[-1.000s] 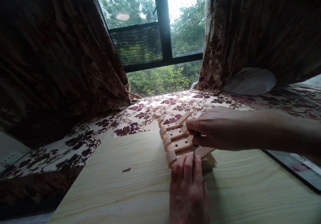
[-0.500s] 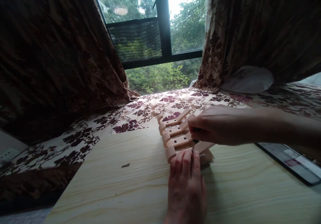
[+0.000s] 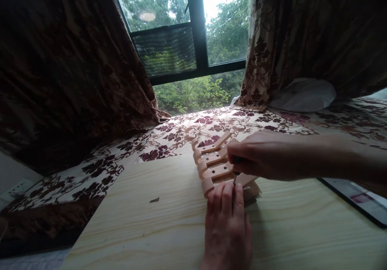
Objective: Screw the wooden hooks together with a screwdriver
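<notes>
My right hand (image 3: 252,155) is closed around the dark handle of a screwdriver (image 3: 235,178). Its thin metal shaft points down at the nearest piece of a wooden hook rack (image 3: 218,170). Several pale, curved wooden pieces stand in a row on the rack, and dark screw heads or holes show on them. From the near side, my left hand (image 3: 228,221) presses its fingers over the closest piece and grips it. The screwdriver's tip meets the rack beside my left fingertips, which hide the exact spot. A small dark screw (image 3: 154,199) lies on the board, left of the rack.
The rack rests on a pale wooden tabletop (image 3: 136,229). At the right lies a tablet-like device (image 3: 356,199), partly under my forearm. Behind are a flower-patterned cloth (image 3: 181,135), a translucent plastic bag (image 3: 305,94), curtains (image 3: 121,60) and a window (image 3: 199,32).
The view has shifted slightly, so everything sits a little further right. Both hands keep their places on the screwdriver and rack, with the right hand slightly turned.
</notes>
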Motion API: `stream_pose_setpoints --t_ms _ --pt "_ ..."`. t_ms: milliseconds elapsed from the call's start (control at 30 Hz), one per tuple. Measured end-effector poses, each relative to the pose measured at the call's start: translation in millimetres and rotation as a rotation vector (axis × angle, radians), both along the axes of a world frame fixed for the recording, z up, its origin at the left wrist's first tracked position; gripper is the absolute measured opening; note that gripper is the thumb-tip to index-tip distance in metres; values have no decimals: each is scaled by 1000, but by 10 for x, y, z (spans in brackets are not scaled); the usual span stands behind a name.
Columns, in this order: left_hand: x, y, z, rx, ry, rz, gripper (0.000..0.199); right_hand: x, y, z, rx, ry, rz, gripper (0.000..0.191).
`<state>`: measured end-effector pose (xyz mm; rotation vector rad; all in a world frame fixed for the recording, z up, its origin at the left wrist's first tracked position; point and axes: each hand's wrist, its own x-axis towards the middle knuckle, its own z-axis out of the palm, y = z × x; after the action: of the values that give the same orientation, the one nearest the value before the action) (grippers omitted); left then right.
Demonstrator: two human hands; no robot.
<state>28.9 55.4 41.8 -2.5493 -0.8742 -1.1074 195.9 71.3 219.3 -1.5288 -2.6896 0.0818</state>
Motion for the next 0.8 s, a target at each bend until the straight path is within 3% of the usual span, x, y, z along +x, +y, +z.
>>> stream_pose_setpoints --t_ms 233,333,500,667,800 --pt "-1 9 -5 37 -10 24 43 33 -20 -158 48 296 1 13" --pt "5 46 -14 100 -22 41 40 33 -19 -293 54 444 7 22" --pt "-1 89 -47 171 -28 44 36 82 44 -481 146 529 -105 28" --pt "-21 77 -89 143 26 59 40 58 58 -490 213 539 -118 27" --pt "-21 79 -58 147 8 40 39 40 28 -457 99 668 -1 13"
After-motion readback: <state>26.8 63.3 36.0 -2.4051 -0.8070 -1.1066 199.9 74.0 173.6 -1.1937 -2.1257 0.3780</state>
